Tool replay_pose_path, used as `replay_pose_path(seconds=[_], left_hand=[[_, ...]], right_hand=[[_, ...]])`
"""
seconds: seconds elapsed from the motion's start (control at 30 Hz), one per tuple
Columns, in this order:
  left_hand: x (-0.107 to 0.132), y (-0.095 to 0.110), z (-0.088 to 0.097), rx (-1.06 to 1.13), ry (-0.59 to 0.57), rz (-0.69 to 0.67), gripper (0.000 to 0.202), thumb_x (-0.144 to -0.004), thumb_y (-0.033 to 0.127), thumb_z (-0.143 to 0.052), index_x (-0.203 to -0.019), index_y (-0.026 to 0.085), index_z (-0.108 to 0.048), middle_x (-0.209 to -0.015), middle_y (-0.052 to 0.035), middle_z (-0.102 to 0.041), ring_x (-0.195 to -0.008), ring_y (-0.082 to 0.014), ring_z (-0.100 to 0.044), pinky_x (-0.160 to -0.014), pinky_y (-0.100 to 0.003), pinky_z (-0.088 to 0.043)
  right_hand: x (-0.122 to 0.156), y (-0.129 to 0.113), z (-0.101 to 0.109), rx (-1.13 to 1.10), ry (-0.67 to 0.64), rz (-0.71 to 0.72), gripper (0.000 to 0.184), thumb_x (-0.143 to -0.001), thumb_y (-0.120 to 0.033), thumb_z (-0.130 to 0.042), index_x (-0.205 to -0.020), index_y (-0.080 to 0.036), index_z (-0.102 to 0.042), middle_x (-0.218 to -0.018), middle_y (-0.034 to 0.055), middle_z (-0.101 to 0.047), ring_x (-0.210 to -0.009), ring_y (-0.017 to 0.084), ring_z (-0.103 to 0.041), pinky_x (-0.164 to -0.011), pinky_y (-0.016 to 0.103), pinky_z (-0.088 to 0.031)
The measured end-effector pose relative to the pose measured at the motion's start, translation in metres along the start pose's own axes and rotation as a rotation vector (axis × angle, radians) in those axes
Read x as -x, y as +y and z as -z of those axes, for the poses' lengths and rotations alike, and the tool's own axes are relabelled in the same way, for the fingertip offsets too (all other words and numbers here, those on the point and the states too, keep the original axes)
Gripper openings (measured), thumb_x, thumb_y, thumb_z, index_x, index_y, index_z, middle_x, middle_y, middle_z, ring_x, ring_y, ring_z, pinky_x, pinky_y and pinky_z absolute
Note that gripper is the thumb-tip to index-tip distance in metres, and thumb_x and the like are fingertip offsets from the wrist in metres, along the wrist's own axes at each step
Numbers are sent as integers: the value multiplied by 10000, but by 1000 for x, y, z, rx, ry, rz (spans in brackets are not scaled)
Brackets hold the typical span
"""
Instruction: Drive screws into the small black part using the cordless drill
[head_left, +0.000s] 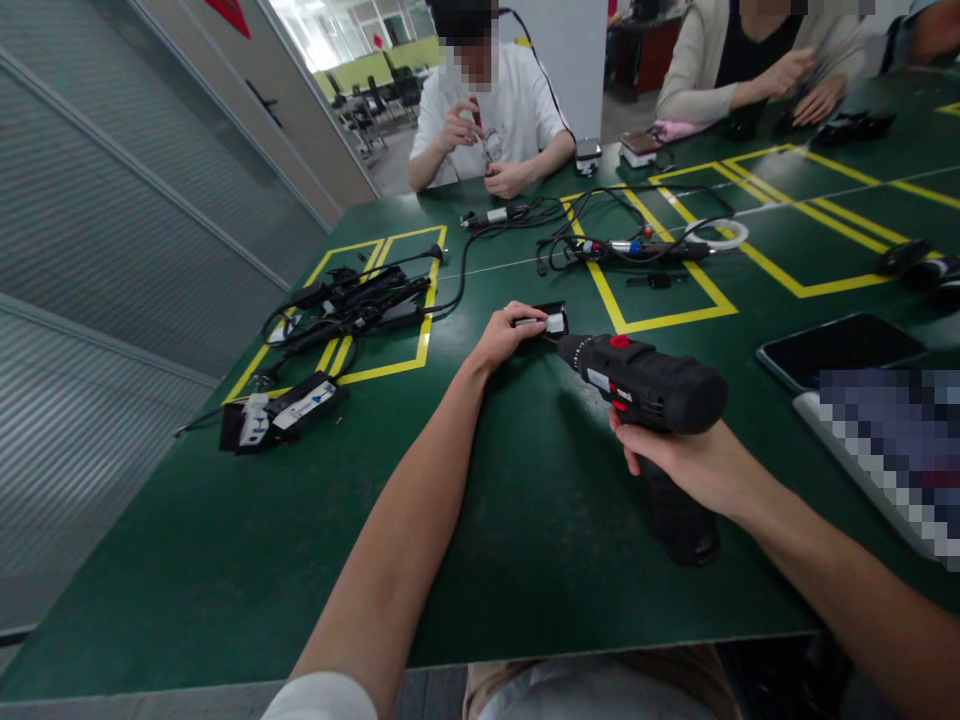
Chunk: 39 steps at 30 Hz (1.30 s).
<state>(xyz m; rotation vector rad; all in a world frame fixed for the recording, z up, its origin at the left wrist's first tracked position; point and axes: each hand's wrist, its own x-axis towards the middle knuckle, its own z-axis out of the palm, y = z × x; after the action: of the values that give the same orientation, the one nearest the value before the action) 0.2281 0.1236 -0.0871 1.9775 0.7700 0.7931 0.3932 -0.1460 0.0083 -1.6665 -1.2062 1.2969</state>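
Observation:
My right hand [675,455] is wrapped round the grip of a black cordless drill [637,380] with red accents. The drill lies nearly level, its chuck pointing left and away from me. Its bit reaches the near edge of a small black case with a white part inside [556,322]; whether it touches is too small to tell. My left hand [506,335] grips that case against the green table [465,520], fingers over its top and left side. Much of the case is hidden under those fingers.
Black adapters and cables [360,305] lie in a heap at the left, with an opened black casing [281,410] nearer. Corded tools [630,250] lie beyond my hands. A phone [840,350] is at the right. Two people sit across the table, one in a white shirt [442,115].

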Motion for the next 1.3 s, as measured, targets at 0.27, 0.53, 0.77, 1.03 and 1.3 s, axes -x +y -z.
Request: replay_pose_path(seconds=[0.27, 0.53, 0.77, 1.03, 1.3], left_hand=[[0, 0, 0, 0, -1, 2, 260, -749, 371, -687, -952, 216, -739, -1015, -42, -624, -1023, -207, -565, -982, -378, -415], [-1, 1, 0, -2, -3, 11, 250, -751, 366, -686, -948, 222, -739, -1015, -38, -625, -1023, -205, -567, -973, -377, -418], [-1, -1, 0, -2, 0, 3, 257, -746, 358, -688, -955, 217, -738, -1017, -40, -624, -1028, -203, -565, -987, -376, -414], [0, 1, 0, -3, -1, -2, 260, -747, 360, -689, -956, 212, -737, -1015, -42, -621, -1031, -203, -565, -988, -370, -409], [1, 2, 0, -7, -3, 9, 264, -753, 363, -676, -963, 215, -735, -1029, -43, -622, -1042, -205, -563, -995, -372, -409]], right_hand=[[0, 2, 3, 19, -19, 19, 67, -811, -242, -559, -844, -198, -596, -639, -10, -612, -639, 162, -603, -630, 297, -456], [0, -1, 2, 31, -17, -1, 70, -807, -257, -565, -815, -196, -598, -644, 3, -620, -640, 169, -607, -608, 297, -453], [0, -1, 2, 18, -10, 31, 49, -792, -229, -571, -822, -198, -594, -622, -12, -610, -624, 164, -606, -625, 293, -456], [-1, 1, 1, 6, 7, 52, 53, -791, -229, -574, -813, -192, -606, -596, -14, -603, -610, 162, -597, -634, 300, -455], [2, -2, 2, 31, -1, 37, 53, -788, -239, -567, -787, -197, -599, -619, -2, -626, -624, 171, -615, -622, 301, -456]])
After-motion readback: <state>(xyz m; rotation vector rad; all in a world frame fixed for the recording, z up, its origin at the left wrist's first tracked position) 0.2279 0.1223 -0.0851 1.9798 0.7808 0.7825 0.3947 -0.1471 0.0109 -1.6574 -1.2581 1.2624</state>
